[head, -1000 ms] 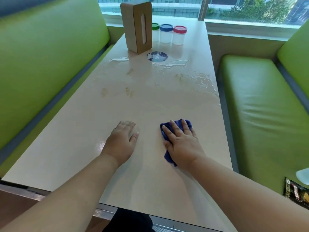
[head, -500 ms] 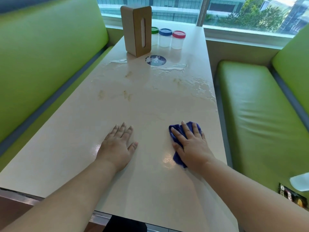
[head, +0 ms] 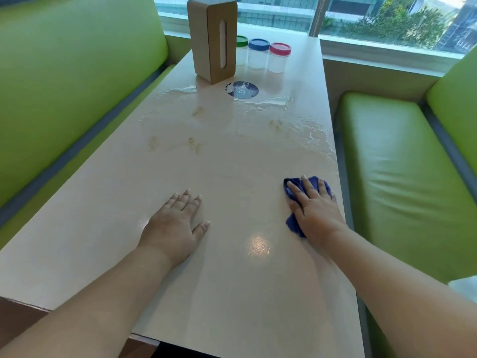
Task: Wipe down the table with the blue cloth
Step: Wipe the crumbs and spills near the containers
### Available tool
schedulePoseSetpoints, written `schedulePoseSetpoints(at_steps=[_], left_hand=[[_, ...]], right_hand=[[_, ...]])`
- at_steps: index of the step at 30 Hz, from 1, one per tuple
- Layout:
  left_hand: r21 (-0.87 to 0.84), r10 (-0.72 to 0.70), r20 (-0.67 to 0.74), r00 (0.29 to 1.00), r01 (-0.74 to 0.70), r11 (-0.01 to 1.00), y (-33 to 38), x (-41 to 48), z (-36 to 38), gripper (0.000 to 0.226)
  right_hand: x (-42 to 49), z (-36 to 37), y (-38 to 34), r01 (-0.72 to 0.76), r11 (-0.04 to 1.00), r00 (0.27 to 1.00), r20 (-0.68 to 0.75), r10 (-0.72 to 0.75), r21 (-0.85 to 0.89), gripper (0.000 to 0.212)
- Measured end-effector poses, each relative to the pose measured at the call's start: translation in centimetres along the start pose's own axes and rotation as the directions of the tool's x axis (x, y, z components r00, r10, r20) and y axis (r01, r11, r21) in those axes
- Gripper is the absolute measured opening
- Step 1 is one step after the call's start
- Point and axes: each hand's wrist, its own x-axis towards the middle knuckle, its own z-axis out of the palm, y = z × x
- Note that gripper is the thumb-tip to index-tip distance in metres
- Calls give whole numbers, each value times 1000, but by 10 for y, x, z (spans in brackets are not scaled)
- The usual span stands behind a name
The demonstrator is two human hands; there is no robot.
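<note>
A long cream table (head: 108, 228) runs away from me between green benches. My right hand (head: 313, 210) lies flat with straight fingers on the crumpled blue cloth (head: 293, 224), pressing it to the tabletop close to the right edge. Only the cloth's far end and left side show past the hand. My left hand (head: 175, 223) rests flat on the bare table, fingers spread, to the left of the cloth. Beyond both hands lie brownish stains (head: 192, 144) and a film of spilled water (head: 273, 102).
At the far end stand a wooden tissue box (head: 211, 37) and three small jars with green, blue and red lids (head: 259, 52), beside a round dark sticker (head: 241, 89). Green padded benches (head: 402, 182) flank both sides; a window lies beyond.
My right hand has slid the blue cloth to the right, toward the table's right edge. My left hand has stayed flat in about the same place.
</note>
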Motion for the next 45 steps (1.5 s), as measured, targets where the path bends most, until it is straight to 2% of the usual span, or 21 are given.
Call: schedulePoseSetpoints(at_steps=[2, 6, 8, 10, 15, 17, 22, 24, 27, 30, 33, 37, 41, 43, 45], left_hand=[[18, 13, -20, 1000, -12, 1000, 0, 1, -2, 65], [21, 6, -16, 1000, -6, 1000, 1, 0, -4, 65], [25, 4, -17, 1000, -4, 1000, 2, 0, -4, 65], [37, 5, -19, 1000, -5, 999, 2, 1, -4, 65], [45, 0, -24, 1000, 1, 999, 3, 0, -4, 65], [38, -5, -26, 1000, 6, 999, 3, 1, -4, 64], [7, -21, -36, 999, 22, 1000, 3, -1, -4, 61], [-20, -41, -43, 998, 40, 999, 3, -3, -3, 60], [-30, -42, -46, 998, 40, 999, 0, -5, -2, 61], [-24, -40, -48, 998, 39, 999, -1, -5, -1, 61], [-23, -47, -53, 997, 46, 999, 0, -5, 0, 61], [-50, -64, -35, 997, 62, 997, 1, -5, -2, 61], [-47, -74, -24, 997, 73, 996, 2, -6, -3, 61], [-36, -64, -14, 998, 64, 997, 3, -5, -5, 61], [-48, -60, -28, 998, 59, 997, 1, -4, -8, 58]], right_hand=[[-5, 0, 16, -6, 1000, 1000, -25, 6, 8, 48], [27, -13, 33, -199, 978, 980, 35, 197, 62, 49], [44, -20, 29, -221, 974, 974, 64, 217, 52, 50], [51, -21, 18, -175, 984, 982, 72, 173, 29, 51], [14, -7, -6, 115, 993, 993, -17, -114, 14, 50], [7, -4, -4, 117, 993, 993, -37, -117, 18, 49], [42, -6, -38, -50, 999, 999, 4, 50, 2, 51], [54, -3, -65, -3, 1000, 1000, 26, 3, 3, 52], [46, 4, -96, 187, 982, 981, 43, -187, 3, 53], [24, 11, -89, 323, 946, 946, 26, -323, 20, 50], [28, 5, -77, 259, 966, 966, 18, -259, 3, 50], [58, -2, -109, 157, 987, 985, 73, -155, -25, 51], [56, -1, -127, 315, 949, 946, 87, -312, -15, 51], [45, 1, -115, 398, 917, 916, 66, -397, -6, 49], [42, -1, -100, 418, 908, 908, 43, -418, -1, 47]])
